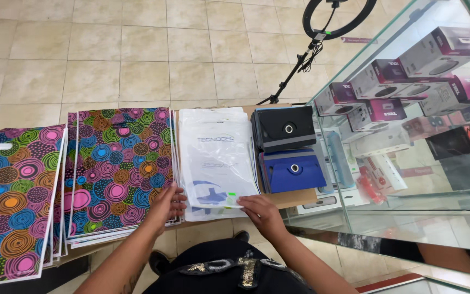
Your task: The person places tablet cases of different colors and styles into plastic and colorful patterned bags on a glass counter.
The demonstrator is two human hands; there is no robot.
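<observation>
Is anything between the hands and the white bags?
Nothing visible. The left hand rests at the left edge of the white bags, and the right hand lies on their front edge.

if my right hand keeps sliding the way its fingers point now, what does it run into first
Probably your left hand. The right hand lies on the near edge of the white bags, fingers pointing left along that edge, and nothing else sits between the two hands.
</observation>
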